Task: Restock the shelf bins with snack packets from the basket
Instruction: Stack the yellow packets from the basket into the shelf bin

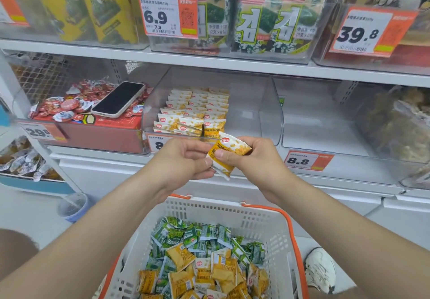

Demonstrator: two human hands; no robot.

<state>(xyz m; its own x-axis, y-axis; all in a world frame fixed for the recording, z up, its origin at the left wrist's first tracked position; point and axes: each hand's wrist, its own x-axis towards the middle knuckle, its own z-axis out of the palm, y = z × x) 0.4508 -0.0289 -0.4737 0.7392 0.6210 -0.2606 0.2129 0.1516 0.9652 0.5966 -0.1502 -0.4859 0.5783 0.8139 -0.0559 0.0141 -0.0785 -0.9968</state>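
Both my hands hold one yellow snack packet (229, 153) in front of the middle shelf. My left hand (183, 159) pinches its lower left edge and my right hand (251, 156) grips its right side with the thumb across the front. Just behind it, a clear shelf bin (256, 103) holds neat rows of the same yellow packets (195, 110) on its left half. Below my arms, a white basket (209, 208) with orange handles holds several green and yellow packets (202, 256).
A phone (118, 99) lies on red snacks in the bin to the left. To the right stands a clear bin (321, 121) tagged 8.8. Seaweed packs fill the upper shelf (256, 26). A white shoe (322, 268) shows beside the basket.
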